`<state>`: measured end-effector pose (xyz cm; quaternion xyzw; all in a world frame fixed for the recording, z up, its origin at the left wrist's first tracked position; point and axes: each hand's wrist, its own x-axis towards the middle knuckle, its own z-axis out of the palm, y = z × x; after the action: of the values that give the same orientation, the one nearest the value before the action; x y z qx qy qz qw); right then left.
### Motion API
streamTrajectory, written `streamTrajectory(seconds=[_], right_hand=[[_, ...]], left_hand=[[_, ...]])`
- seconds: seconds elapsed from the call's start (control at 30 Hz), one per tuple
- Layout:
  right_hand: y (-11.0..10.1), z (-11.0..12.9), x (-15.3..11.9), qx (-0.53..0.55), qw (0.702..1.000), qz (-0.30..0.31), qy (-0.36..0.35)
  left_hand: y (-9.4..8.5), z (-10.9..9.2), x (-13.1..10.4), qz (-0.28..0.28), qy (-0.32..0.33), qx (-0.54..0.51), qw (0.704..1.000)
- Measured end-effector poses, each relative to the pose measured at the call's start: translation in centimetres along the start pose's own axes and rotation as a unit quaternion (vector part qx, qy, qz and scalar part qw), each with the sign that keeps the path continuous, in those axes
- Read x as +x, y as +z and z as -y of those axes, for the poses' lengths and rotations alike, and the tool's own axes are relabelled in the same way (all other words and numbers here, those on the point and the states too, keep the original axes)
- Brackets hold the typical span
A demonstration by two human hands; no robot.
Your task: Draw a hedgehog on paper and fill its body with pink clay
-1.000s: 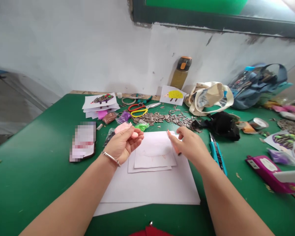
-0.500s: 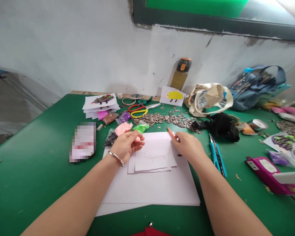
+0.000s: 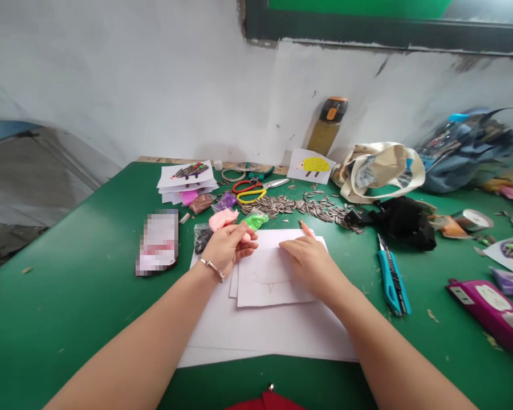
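Left hand (image 3: 228, 245) pinches a small pink lump (image 3: 247, 238) between thumb and fingers, over the 11 o'clock edge of the drawn sheet (image 3: 259, 290). Right hand (image 3: 310, 262) covers that sheet's 2 o'clock side, fingers extended; an orange pencil (image 3: 306, 228) pokes out beyond it at 1 o'clock, can't tell if gripped. Probably best: pinch lightly so the lump isn't squashed, rest the right hand flat so the sheet doesn't slide on the larger paper (image 3: 256, 336), avoid smudging the faint outline, partly hidden by that hand. Around it on the desk (image 3: 68, 296): pink bundle (image 3: 223, 218) and green packet (image 3: 255, 221) at 11, crowding the left fingertips; seeds (image 3: 277, 206) at 12; cutter (image 3: 391, 282) at 3, blade showing, so the right arm needs care swinging out.
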<state>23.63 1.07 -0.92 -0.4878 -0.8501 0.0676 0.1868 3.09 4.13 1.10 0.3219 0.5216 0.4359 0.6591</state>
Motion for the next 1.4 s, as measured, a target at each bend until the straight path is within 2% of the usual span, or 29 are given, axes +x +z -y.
streamTrajectory(seconds=[0.3, 0.47, 0.6, 0.67, 0.9, 1.0, 1.1, 1.3, 1.4], right_hand=[[-0.8, 0.7, 0.1, -0.014, 0.999, 0.041, 0.005], [-1.6, 1.9, -0.6, -0.002, 0.999, 0.035, 0.007], [-1.4, 3.3, -1.2, 0.037, 0.990, 0.134, -0.022], [-1.1, 3.6, -1.2, 0.045, 0.986, 0.158, -0.022], [-1.1, 3.5, -0.8, 0.054, 0.989, 0.140, -0.006], [-1.3, 3.2, -0.9, 0.054, 0.989, 0.136, -0.001], [-1.4, 3.1, -0.9, 0.053, 0.990, 0.132, 0.001], [-1.4, 3.1, -0.9, 0.051, 0.990, 0.130, 0.004], [-1.4, 3.2, -0.9, 0.048, 0.990, 0.129, 0.003]], left_hand=[[0.0, 0.0, -0.1, 0.015, 0.000, -0.008, 1.000], [-0.1, -0.3, -0.3, 0.023, -0.008, -0.018, 1.000], [-0.3, -0.4, -0.1, 0.013, 0.007, -0.030, 0.999], [-0.4, -0.5, 0.0, 0.003, 0.010, -0.037, 0.999], [-0.5, -0.6, 0.0, -0.012, 0.006, -0.041, 0.999], [-0.7, -0.7, -0.1, 0.000, 0.016, -0.026, 1.000], [-1.1, -1.1, -0.2, 0.008, 0.030, 0.014, 0.999], [-1.8, -2.2, -0.6, -0.033, 0.066, 0.130, 0.989], [-1.8, -2.3, -0.9, -0.024, 0.063, 0.161, 0.985]])
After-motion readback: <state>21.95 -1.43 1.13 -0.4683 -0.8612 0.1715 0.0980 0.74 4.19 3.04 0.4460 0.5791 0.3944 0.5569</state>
